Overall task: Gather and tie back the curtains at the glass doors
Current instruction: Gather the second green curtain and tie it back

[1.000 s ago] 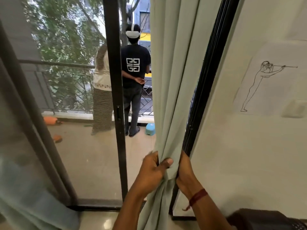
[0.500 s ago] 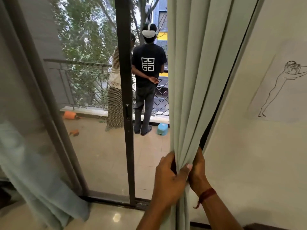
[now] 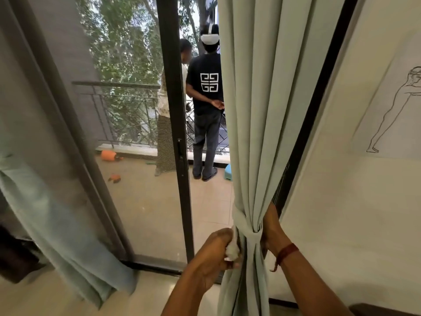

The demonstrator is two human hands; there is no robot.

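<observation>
curtain (image 3: 268, 115): pale green, hangs at the right side of the glass doors, next to the wall; it is bunched into one thick bundle low down
tie (image 3: 247, 230): a band of the same green cloth goes around the bundle and slants down to the right; it looks snug
tie end (image 3: 232, 250): a small whitish bit sticks out on the left side of the bundle
left hand (image 3: 216, 249): closed in a fist on the tie end, pulling it away from the bundle
right hand (image 3: 271, 229): pressed on the right side of the bundle, just beside the tie; its fingers go behind the cloth, so I cannot tell if they pinch anything
wrist band (image 3: 288, 252): red thread on the right wrist
step: the gathering of this curtain looks done; the tying is going on and seems close to finished
next move: I think the end needs a firm pull and then a knot or a hook, while the other hand keeps the folds from slipping out
other curtain (image 3: 59, 220): hangs loose at the far left, no tie seen on it, so it likely needs doing too
door frame (image 3: 175, 133): dark bar between the two glass panes
balcony: two people stand outside with backs turned, by the railing (image 3: 118, 84)
wall (image 3: 341, 201): white, with a line drawing (image 3: 396, 110) of a figure
</observation>
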